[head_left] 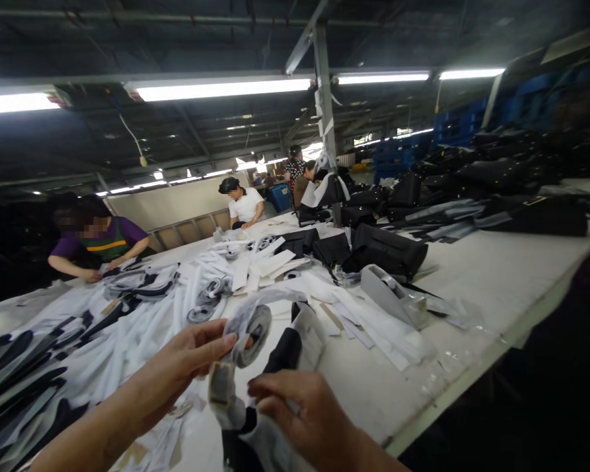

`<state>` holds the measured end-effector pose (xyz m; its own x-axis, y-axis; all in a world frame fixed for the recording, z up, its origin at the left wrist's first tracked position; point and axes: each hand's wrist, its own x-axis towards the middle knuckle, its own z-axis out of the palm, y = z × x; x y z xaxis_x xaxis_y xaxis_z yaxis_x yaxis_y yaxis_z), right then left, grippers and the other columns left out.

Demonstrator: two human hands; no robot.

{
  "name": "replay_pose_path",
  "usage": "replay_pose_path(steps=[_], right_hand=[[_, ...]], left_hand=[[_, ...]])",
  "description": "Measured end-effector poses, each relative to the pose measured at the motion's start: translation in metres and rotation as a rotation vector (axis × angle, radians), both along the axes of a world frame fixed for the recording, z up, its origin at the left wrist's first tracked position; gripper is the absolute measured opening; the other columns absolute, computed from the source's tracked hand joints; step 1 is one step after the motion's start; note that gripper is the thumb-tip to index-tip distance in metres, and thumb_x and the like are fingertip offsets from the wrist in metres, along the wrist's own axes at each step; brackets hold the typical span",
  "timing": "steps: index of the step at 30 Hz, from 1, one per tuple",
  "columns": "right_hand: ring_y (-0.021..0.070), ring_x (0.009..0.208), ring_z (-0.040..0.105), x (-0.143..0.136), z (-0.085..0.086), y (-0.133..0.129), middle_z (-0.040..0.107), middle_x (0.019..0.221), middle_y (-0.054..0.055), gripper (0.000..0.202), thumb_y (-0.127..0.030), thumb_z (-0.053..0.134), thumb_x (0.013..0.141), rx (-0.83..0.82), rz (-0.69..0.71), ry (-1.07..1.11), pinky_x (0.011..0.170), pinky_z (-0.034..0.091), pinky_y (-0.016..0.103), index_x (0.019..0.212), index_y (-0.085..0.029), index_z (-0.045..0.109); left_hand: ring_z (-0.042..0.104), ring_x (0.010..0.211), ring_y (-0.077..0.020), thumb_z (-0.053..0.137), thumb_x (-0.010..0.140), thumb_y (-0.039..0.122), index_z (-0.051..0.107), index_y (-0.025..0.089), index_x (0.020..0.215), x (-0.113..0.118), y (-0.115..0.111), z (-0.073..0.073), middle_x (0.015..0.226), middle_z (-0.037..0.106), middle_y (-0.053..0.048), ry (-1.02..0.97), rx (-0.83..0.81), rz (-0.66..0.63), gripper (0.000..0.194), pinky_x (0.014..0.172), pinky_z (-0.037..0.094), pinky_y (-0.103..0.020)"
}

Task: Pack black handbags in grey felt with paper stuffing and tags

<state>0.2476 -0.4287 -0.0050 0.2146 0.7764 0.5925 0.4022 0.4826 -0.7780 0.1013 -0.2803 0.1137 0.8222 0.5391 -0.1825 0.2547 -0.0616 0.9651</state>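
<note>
My left hand [196,347] grips a coiled strap in cloudy plastic wrap [261,328], with thumb and fingers closed on its near side. Just below that hand is a small tan-edged piece with a grey face [221,382]. My right hand [309,406], fingers bent together, is at a black item with white wrapping [284,351] lying beneath both hands. What its fingertips hold, if anything, is hidden. More wrapped coils [211,295] lie on the table just beyond my left hand.
Long white-wrapped and black strips [113,341] cover the left of the table [491,282]. Black bags [388,249] and white paper strips [260,265] lie ahead, near a metal post [326,98]. Co-workers [98,236] sit along the far side.
</note>
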Motion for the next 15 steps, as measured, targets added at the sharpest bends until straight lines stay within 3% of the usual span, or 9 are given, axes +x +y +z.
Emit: replay_pose_path(steps=[2,4,6,10,15], right_hand=[[0.0165,0.086,0.073,0.037,-0.017,-0.005,0.078,0.099,0.004,0.027,-0.038,0.056,0.098,-0.087,-0.228,-0.056,0.082,0.054,0.022,0.109,-0.022,0.074],[0.0168,0.085,0.072,0.080,-0.038,-0.003,0.077,0.101,0.004,0.028,-0.032,0.049,0.101,-0.286,-0.489,-0.215,0.080,0.055,0.025,0.112,-0.022,0.072],[0.0222,0.097,0.070,0.120,-0.058,0.006,0.075,0.110,0.009,0.025,-0.024,0.052,0.097,-0.388,-0.548,-0.296,0.087,0.054,0.032,0.110,-0.019,0.073],[0.0260,0.108,0.066,0.167,-0.094,0.038,0.074,0.110,0.012,0.020,-0.011,0.062,0.087,-0.535,-0.500,-0.467,0.099,0.048,0.038,0.102,-0.015,0.074],[0.0227,0.103,0.065,0.169,-0.124,0.070,0.073,0.103,0.008,0.006,-0.018,0.070,0.087,-0.655,-0.398,-0.675,0.093,0.049,0.040,0.091,-0.013,0.071]], left_hand=[[0.065,0.085,-0.0196,0.075,0.082,0.048,0.072,0.020,0.110,-0.002,0.010,-0.003,0.091,0.072,-0.004,-0.019,-0.053,0.018,0.039,0.072,0.049,-0.025],[0.064,0.081,-0.0174,0.076,0.081,0.046,0.072,0.022,0.109,-0.005,0.021,-0.006,0.086,0.070,-0.001,-0.046,-0.074,0.086,0.037,0.070,0.049,-0.022],[0.062,0.073,-0.0145,0.080,0.078,0.042,0.072,0.023,0.107,-0.008,0.030,-0.008,0.082,0.069,0.001,-0.076,-0.078,0.151,0.036,0.063,0.048,-0.020],[0.059,0.066,-0.0126,0.083,0.074,0.036,0.072,0.024,0.107,-0.011,0.032,-0.007,0.081,0.069,0.002,-0.112,-0.101,0.192,0.037,0.057,0.048,-0.019],[0.067,0.088,-0.0236,0.078,0.077,0.046,0.071,0.023,0.114,-0.017,0.015,0.000,0.097,0.073,-0.005,-0.014,-0.065,0.187,0.044,0.074,0.054,-0.029]])
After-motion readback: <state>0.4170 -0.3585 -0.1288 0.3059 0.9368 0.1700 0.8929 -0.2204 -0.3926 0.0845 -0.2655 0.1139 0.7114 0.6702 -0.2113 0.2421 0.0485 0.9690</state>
